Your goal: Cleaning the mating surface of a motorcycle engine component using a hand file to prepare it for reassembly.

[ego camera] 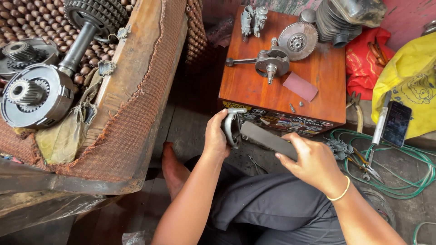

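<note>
Cluttered workshop floor lies below a small wooden worktop point(318, 77). Just before its edge, the left hand point(215, 136) wraps its fingers around a metal casting point(232, 128), rigid and probably weighty; right hand point(313, 163) fingers pinch a flat, stiff file point(265, 138) against it.

A reddish-brown wooden box point(254, 86) carries a pink sandpaper sheet point(300, 86); beside it lie a yellow bag point(408, 77), red cloth point(363, 63) and green hose point(408, 181).

A single head-worn camera looks steeply down, close over the lap, floor point(190, 127) and low wooden desk point(245, 81) ahead.
</note>
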